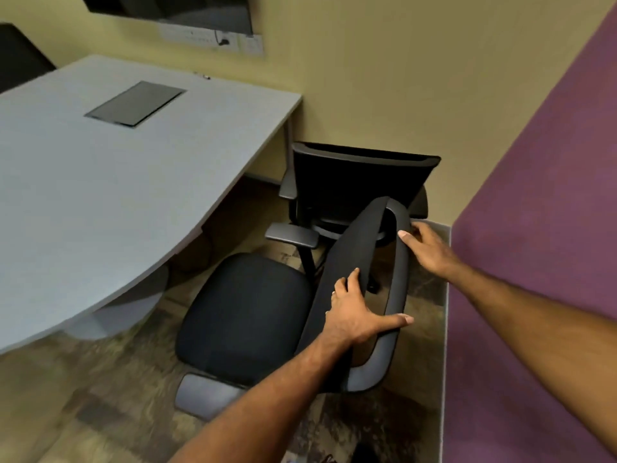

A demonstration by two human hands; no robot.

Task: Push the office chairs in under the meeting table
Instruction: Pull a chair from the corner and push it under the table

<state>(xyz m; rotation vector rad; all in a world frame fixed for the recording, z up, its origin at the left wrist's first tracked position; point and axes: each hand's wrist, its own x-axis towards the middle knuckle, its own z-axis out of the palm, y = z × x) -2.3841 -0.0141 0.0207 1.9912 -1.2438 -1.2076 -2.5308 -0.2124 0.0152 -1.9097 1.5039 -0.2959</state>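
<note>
Both hands, left (354, 315) and right (430, 247), clamp the backrest of an office chair (243, 315) standing clear of the meeting table's (100, 182) curved edge, a second chair (360, 182) also out near the far corner

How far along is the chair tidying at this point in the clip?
Nothing looks finished yet. In hand: the left hand and right hand grip the backrest of the near chair, whose seat is clear of the meeting table. Left: that chair and the second chair behind it, which also sits outside the table edge.
</note>
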